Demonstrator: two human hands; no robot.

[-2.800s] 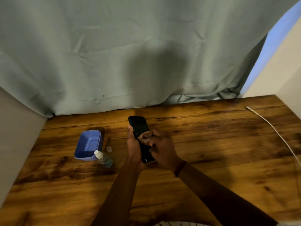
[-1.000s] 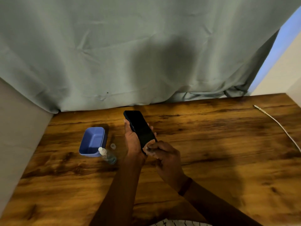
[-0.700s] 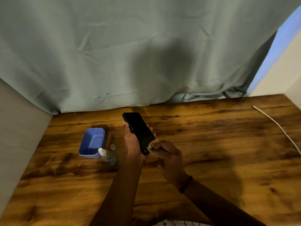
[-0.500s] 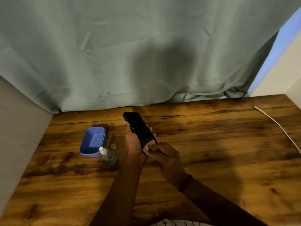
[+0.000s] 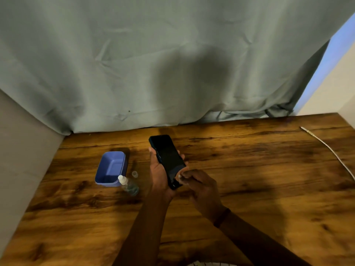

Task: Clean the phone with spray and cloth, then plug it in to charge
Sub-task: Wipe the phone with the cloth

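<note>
My left hand (image 5: 158, 177) grips a black phone (image 5: 166, 156) from below, screen up and dark, tilted above the wooden table (image 5: 259, 198). My right hand (image 5: 201, 189) has its fingers curled at the phone's near end and pinches a small pale cloth (image 5: 180, 176) against it; the fingers hide most of the cloth. A small clear spray bottle (image 5: 129, 186) with a white nozzle stands left of my left hand, its loose clear cap (image 5: 134, 174) beside it. A white charging cable (image 5: 330, 150) lies at the far right, its plug end pointing toward the curtain.
A blue plastic tub (image 5: 124, 164) sits just behind the spray bottle. A grey-green curtain (image 5: 172, 64) hangs along the table's back edge. Walls close in on the left and right sides.
My right hand has slid from the middle of the screen down to the phone's near end. The phone has tilted slightly left in my left hand.
</note>
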